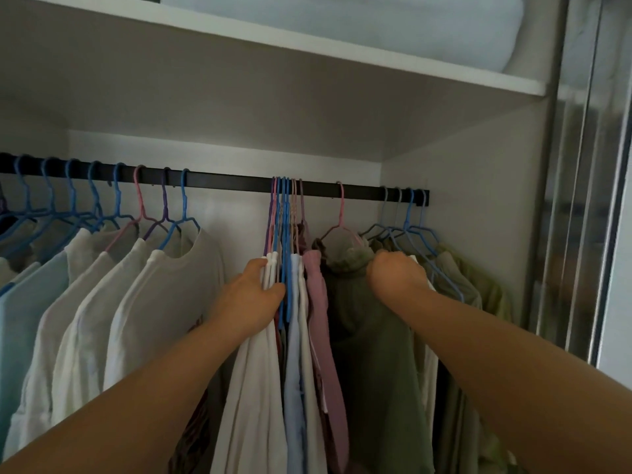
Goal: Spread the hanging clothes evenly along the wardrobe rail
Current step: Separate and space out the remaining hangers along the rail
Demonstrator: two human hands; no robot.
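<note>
Both my forearms reach up from the bottom edge. My left hand (254, 295) pinches the shoulders of two white garments (253, 371) in a tight bunch of about seven hangers (285, 206) at the middle of the black rail (222, 181). My right hand (396, 273) is curled on a white garment (429, 367) just beside the olive green top (369, 336), which hangs alone on one pink hanger (340, 213). Nine spaced hangers with pale shirts (143, 302) hang at the left, four hangers (405, 217) crowd the right end.
</note>
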